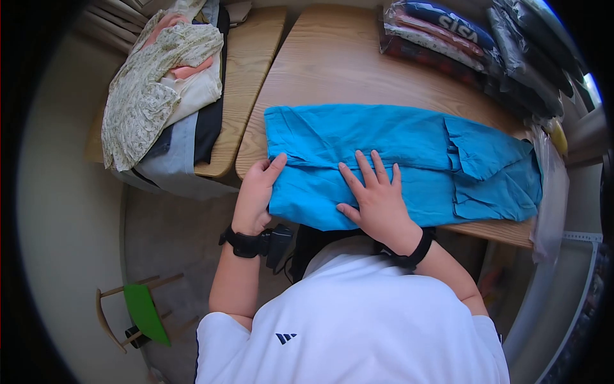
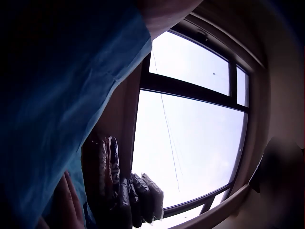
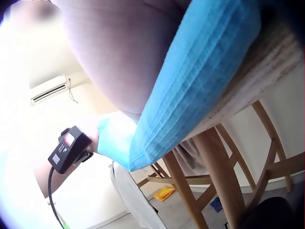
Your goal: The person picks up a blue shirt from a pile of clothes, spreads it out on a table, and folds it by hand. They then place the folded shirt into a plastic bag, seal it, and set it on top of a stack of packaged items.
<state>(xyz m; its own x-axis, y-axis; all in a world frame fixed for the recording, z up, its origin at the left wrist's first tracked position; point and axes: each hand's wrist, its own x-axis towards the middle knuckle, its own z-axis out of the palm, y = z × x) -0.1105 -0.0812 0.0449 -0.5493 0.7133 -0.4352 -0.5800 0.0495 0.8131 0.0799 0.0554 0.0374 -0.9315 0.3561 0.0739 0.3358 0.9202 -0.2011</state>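
Item: blue cloth (image 1: 396,131), laid lengthwise along the near side of the worktop (image 1: 320,57), its near edge hanging over; a crease runs along its middle, and loose folds gather towards the right end.

Item: left hand (image 1: 254,195), grip closed on the cloth's left end, thumb on top (the other fingers are mostly hidden).

Item: right hand (image 1: 382,203), grip open, fingers spread on the cloth beside the crease, pinching nothing.

Step in hand, by judgement: steadying the end and pressing the layers flat. Any shift of the cloth calls for a sure pinch on that end and light, even pressure.

Also present: bagged clothes (image 1: 438,35) at the far right; clothes pile (image 1: 150,89) on the left table (image 1: 252,64) (rather rumpled).
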